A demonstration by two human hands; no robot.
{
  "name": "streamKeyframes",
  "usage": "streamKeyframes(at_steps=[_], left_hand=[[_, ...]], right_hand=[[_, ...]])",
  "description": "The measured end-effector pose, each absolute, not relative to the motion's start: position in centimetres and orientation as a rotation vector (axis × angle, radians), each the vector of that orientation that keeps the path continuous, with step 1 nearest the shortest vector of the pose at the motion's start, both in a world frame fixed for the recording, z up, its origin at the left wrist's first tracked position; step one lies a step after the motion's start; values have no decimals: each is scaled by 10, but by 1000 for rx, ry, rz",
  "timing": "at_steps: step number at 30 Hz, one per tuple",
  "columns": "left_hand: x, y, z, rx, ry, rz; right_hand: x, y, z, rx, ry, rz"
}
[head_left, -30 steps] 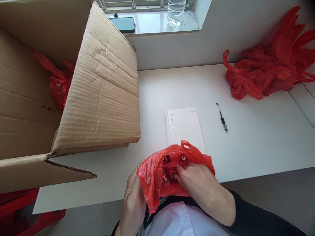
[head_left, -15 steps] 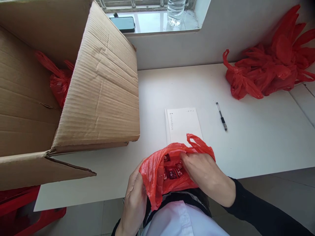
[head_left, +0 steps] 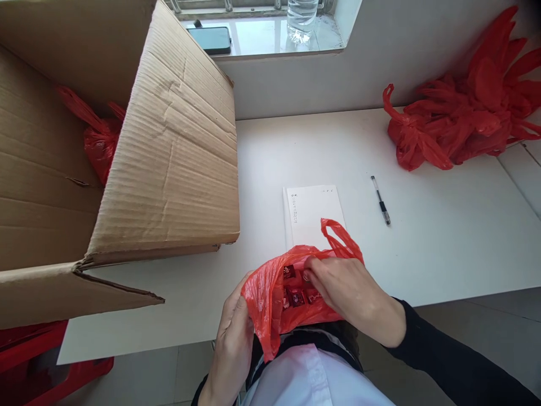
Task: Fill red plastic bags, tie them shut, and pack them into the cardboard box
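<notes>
A red plastic bag [head_left: 264, 287] hangs open at the table's front edge, close to my body. My left hand [head_left: 235, 330] grips its left rim, thumb on the near side. Inside lie several small dark-red wrapped pieces [head_left: 296, 296] that look like candies. My right hand [head_left: 344, 285] reaches into the mouth of the bag from the right, fingers curled down and pinched over the wrapped pieces. Whatever is between those fingertips is mostly hidden. One loop handle [head_left: 338, 231] of the bag stands up beyond my right hand.
An open cardboard box [head_left: 169, 146] fills the left, with a tied red bag [head_left: 101, 141] inside. Beyond my hands lie a notebook [head_left: 315, 211] and a pen [head_left: 381, 201]. Tied red bags [head_left: 460, 118] are piled back right. A phone [head_left: 210, 40] and water bottle [head_left: 301, 22] occupy the sill.
My right hand has shifted slightly left and up within the bag mouth. The bag's loop handle has risen a little, and the wrapped pieces have moved. My left hand keeps its grip.
</notes>
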State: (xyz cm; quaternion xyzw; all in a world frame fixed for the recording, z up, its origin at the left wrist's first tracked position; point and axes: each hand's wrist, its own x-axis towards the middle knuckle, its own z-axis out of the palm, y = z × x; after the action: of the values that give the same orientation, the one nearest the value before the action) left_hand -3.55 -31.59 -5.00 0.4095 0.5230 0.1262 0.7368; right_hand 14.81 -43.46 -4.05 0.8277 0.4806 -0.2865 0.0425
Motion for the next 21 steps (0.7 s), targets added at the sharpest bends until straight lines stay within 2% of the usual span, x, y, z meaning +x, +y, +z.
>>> streamKeyframes(at_steps=[6,9,12,14,16,21], left_hand=[[-24,-312,-38,968,1013,228],[-15,-310,-32,1033,859,295],[-17,-306,-31,1171,817,414],[-24,-305,-30,1317,795,498],[-33,-306,-25,1484,766,554],[-41,-306,-11,1950,581,455]], right_hand=[[146,-450,-31,2957,1641,-468],[151,-460,-19,3247,1778,-107],[162,-466,-16,3326,1613,238],[169,-467,-21,3349,1505,168],[173,-467,-27,3417,1463,-57],[167,-468,-19,3583,1556,-347]])
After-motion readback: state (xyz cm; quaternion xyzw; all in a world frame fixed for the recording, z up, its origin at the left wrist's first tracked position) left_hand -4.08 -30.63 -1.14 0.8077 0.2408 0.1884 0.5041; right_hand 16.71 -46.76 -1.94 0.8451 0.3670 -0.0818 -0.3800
